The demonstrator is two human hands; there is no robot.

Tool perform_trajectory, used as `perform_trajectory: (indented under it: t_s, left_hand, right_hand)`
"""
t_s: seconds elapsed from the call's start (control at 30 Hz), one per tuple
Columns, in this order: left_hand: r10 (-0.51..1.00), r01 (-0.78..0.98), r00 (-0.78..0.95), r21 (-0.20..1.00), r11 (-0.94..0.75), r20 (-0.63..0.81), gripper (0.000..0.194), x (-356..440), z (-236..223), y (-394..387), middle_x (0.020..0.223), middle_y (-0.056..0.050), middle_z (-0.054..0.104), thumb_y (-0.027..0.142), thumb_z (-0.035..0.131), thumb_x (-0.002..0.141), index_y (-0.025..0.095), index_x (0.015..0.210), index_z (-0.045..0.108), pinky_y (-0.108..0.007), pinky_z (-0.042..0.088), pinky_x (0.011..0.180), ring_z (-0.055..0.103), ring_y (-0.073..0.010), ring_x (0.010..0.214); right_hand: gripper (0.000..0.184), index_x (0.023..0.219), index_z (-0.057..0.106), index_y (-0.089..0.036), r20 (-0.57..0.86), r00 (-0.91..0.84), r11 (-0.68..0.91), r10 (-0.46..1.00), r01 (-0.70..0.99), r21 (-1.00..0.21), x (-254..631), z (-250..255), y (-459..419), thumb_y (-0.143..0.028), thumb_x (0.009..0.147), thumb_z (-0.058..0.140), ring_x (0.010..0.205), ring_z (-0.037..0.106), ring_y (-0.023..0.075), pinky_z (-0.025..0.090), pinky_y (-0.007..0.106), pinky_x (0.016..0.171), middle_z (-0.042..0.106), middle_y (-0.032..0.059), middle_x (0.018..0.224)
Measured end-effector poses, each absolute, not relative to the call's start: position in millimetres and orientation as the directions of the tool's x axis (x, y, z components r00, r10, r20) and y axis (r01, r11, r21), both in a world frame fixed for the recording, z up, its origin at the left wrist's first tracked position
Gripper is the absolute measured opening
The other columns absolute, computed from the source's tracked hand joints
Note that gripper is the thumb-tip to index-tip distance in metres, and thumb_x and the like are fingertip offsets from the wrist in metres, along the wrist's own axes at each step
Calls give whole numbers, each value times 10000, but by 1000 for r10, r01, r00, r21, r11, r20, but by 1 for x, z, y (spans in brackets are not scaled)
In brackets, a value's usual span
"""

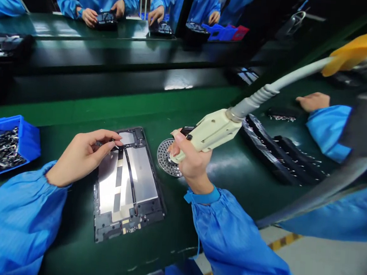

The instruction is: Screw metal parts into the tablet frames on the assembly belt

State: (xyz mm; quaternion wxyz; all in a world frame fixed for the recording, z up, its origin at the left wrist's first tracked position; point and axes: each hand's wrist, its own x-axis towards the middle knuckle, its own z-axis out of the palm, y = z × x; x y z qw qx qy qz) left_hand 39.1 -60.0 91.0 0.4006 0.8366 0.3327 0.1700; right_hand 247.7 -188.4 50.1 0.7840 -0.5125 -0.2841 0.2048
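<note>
**Left hand [85,156] pinched over open tablet [142,172]**

Thumb and forefinger meet at the tablet's upper part; anything between them is too small to tell. The tablet lies flat on the counter [70,253], between the 2 hands. Right hand [196,161] grips a cream tool [216,129] by a perforated disc [163,159].

Tablet panel [143,172]: smooth, glossy, silvery. Perforated disc [164,158]: shiny metal. Tool body [216,129]: cream, plastic-looking. Sleeves [230,227]: wrinkled blue cloth. Bin [30,138]: smooth plastic.
</note>
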Motion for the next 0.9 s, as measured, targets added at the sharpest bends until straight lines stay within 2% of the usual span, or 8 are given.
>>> perform_trajectory:
  t_s: [0.3, 0.53, 0.7, 0.9]
  left_hand:
    - [729, 365, 681, 827, -427, 76, 287, 26, 89, -70, 968, -57, 746, 441, 685, 868, 182, 990, 696, -228, 559, 659, 703, -184, 819]
    - [743, 378, 669, 861, -341, 1, 302, 6, 73, -77, 916, -65, 749, 458, 660, 875, 168, 952, 692, -247, 545, 641, 686, -180, 756]
    - [751, 334, 660, 908, -254, -32, 390, 4, 67, -80, 938, -70, 765, 489, 663, 863, 170, 1085, 635, -274, 552, 665, 713, -210, 797]
    - [720, 316, 694, 905, -285, -16, 326, 9, 54, -85, 911, -58, 764, 490, 628, 880, 170, 935, 651, -283, 513, 684, 714, -213, 804]
  right_hand:
    - [185, 687, 677, -187, 242, 765, 353, 597, 21, -935, 243, 51, -190, -321, 739, 795, 394, 509, 124, 457, 267, 429, 525, -52, 453]
    - [230, 648, 637, -206, 286, 770, 394, 571, 49, -918, 245, 48, -189, -309, 764, 807, 393, 503, 128, 474, 286, 440, 504, -54, 446]
    - [252, 683, 634, -209, 307, 770, 390, 559, 82, -917, 247, 44, -189, -360, 761, 820, 379, 478, 128, 455, 292, 407, 483, -59, 450]
    - [308, 646, 593, -205, 324, 767, 374, 554, 118, -920, 249, 39, -189, -372, 769, 821, 382, 489, 131, 469, 289, 411, 481, -63, 451]
